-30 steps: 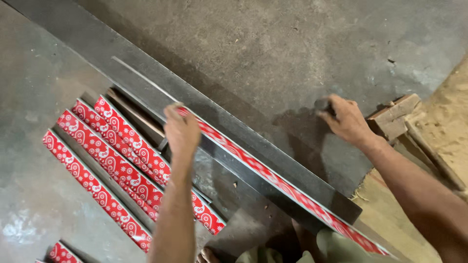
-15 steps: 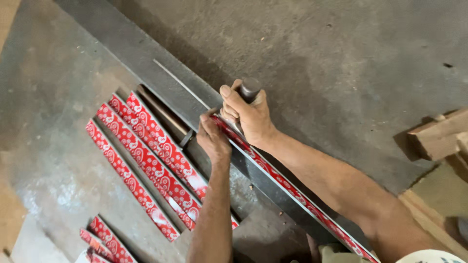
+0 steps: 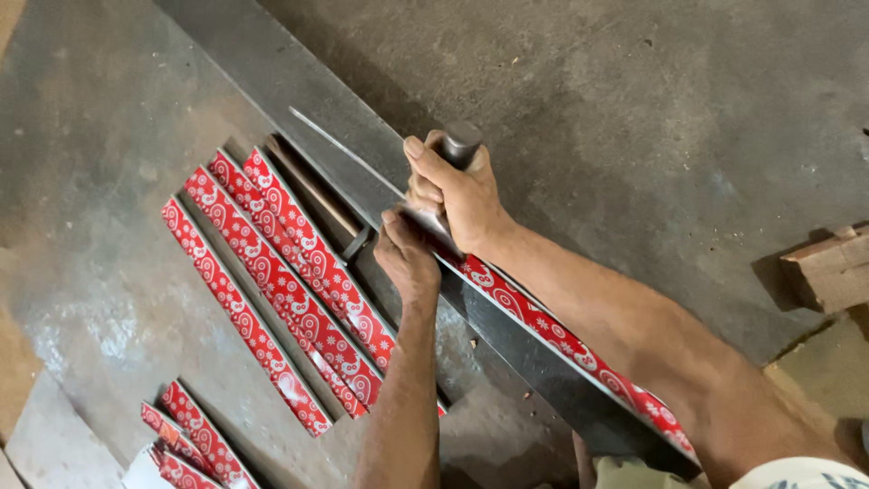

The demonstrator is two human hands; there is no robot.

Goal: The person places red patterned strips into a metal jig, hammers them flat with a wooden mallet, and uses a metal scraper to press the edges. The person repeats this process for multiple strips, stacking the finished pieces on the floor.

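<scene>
1. The right hand (image 3: 457,195) is closed in a fist round a dark metal tool (image 3: 460,143), whose blunt grey end sticks out above the knuckles; it looks like a hammer head, though most of it is hidden in the fist.
2. The left hand (image 3: 405,258) sits just below and to the left of the right, touching it, fingers curled down onto the red strip (image 3: 552,330). How tightly it pinches the strip cannot be told from this angle.
3. The red strip, patterned in white, lies along the edge of a long steel bar (image 3: 299,81). It runs from under both hands down to the lower right, beneath the right forearm.
4. A thin metal rod (image 3: 339,149) comes out from the grip toward the upper left, lying on the bar.
5. Just left of the left hand, a dark flat tool (image 3: 317,195) lies beside the bar.
6. Further left, well apart from the hands, several finished red strips (image 3: 272,272) lie side by side on the concrete floor (image 3: 634,91).
7. More red pieces (image 3: 186,439) lie at the lower left corner.
8. A wooden block (image 3: 828,267) rests far right of the grip.
</scene>
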